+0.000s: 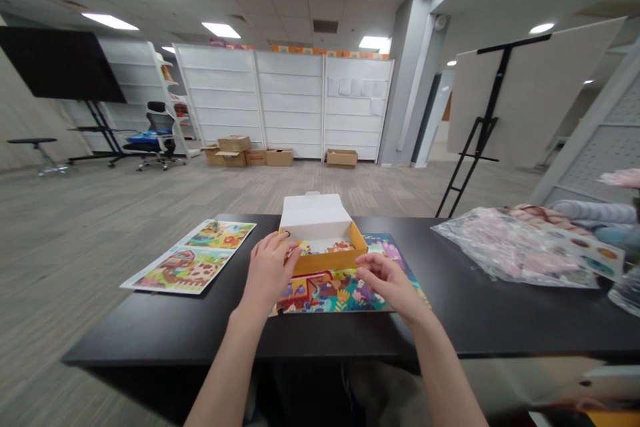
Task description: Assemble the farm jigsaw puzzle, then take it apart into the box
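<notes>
A yellow cardboard box [327,261] stands in front of me with its white lid [314,210] raised at the back. Colourful printed puzzle pieces [342,247] lie inside it. My left hand [270,263] is closed over the box's left side, and its bent fingers partly hide that wall. At the front right corner is my right hand [387,280], fingers loosely bent and apart, close to the box; whether they touch it cannot be made out. Under the box lies a colourful picture puzzle [343,297], partly covered by the box and my hands.
On the table's [165,333] left lies a sheet with two printed pictures [193,257]. To the right are a clear plastic bag of pink material [515,247] and a card with coloured circles [595,253]. Beyond the table stand a black easel [480,137] and cardboard cartons [235,153].
</notes>
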`<state>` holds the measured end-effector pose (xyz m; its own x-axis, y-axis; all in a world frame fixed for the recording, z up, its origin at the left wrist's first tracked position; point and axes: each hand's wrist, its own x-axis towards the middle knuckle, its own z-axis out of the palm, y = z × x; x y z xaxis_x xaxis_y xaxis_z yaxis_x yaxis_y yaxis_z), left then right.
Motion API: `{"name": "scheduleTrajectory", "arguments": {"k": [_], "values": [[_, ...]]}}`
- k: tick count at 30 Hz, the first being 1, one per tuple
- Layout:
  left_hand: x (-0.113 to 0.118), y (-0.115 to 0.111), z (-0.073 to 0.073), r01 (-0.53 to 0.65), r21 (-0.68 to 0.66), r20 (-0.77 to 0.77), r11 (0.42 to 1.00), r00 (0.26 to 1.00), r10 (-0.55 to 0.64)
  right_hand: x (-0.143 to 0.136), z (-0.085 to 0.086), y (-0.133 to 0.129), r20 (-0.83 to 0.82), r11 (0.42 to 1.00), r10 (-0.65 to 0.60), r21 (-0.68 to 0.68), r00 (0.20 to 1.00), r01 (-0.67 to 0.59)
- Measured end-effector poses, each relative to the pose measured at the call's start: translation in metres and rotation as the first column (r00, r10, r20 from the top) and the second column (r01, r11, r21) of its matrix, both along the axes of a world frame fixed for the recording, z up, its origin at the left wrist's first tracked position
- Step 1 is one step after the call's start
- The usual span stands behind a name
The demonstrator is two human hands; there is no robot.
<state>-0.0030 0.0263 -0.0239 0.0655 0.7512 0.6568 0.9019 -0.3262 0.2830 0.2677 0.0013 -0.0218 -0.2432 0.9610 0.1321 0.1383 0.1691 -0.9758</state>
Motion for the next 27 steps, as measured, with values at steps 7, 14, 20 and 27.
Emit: {"name": "scheduleTrajectory", "arguments": {"k": [7,14,20,27], "values": [[0.0,-0.031,0.009,0.287,-0.031,-0.039,0.957,0.957,-0.288,-0.005,-0.008,0.001,0.145,0.993,0.114,-0.012,0.983,-0.114],[-0.024,-0.053,-0.003,0.279,-0.352,-0.167,0.893,0.92,-0.354,-0.032,-0.005,-0.004,0.533,0.968,0.012,0.206,0.846,-0.143],[-0.039,-0.057,-0.015,0.261,-0.404,-0.075,0.877,0.946,-0.316,-0.054,-0.01,-0.007,0.659,0.939,0.017,0.247,0.752,-0.238],[-0.039,-0.059,-0.014,0.27,-0.406,-0.055,0.873,0.946,-0.318,-0.061,-0.011,-0.004,0.696,0.943,0.066,0.191,0.715,-0.273]]}}
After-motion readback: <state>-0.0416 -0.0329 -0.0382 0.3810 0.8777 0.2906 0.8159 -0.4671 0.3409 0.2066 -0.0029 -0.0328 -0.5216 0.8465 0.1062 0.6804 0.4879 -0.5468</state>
